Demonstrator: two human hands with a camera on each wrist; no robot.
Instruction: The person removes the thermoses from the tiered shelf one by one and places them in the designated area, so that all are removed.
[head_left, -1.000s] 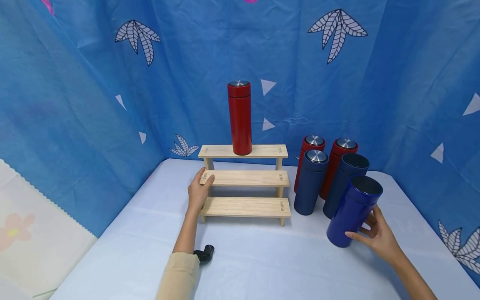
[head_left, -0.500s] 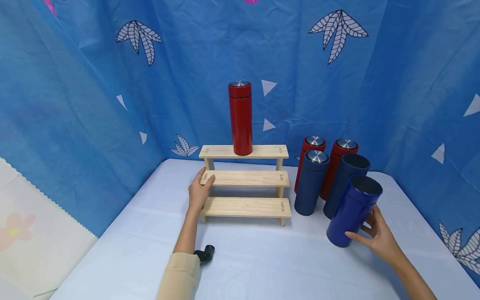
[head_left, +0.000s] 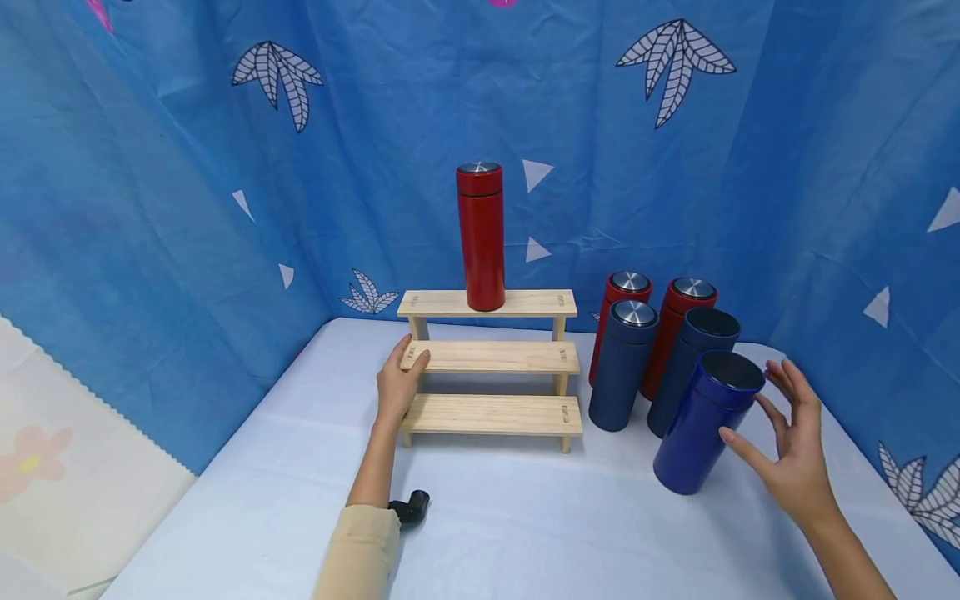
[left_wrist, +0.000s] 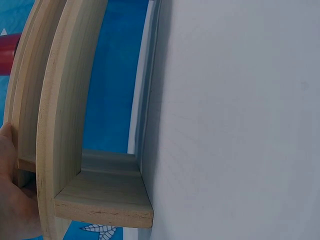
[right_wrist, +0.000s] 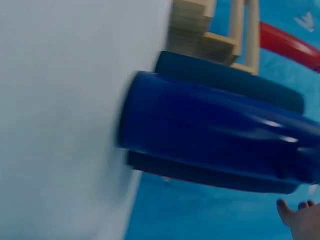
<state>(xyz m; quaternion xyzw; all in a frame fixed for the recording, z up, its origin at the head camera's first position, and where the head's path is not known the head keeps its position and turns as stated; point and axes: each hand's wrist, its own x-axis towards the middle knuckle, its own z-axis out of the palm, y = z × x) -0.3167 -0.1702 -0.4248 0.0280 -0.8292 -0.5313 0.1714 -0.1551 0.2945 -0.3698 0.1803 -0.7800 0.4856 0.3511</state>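
A three-tier wooden display stand (head_left: 487,412) is in the middle of the table in the head view. My left hand (head_left: 397,385) grips the left end of its middle shelf, thumb on top; its other fingers are partly hidden. A red thermos (head_left: 483,250) is upright on the top shelf. To the right, a glossy blue thermos (head_left: 693,442) with a black lid stands on the table. Beside it, my right hand (head_left: 798,454) has its fingers spread and holds nothing. In the right wrist view that hand (right_wrist: 304,220) shows below the blurred blue thermos (right_wrist: 215,125).
Two dark blue thermoses (head_left: 621,379) stand behind the glossy one, with two red thermoses (head_left: 682,321) at their back. A black elbow-shaped piece (head_left: 414,505) lies by my left sleeve (head_left: 360,554). Blue patterned cloth (head_left: 375,125) hangs behind the white table (head_left: 510,525).
My right hand has let go of the glossy blue thermos and moved up and to the right, its fingers spreading. The thermos stays in place. My left hand has not moved.
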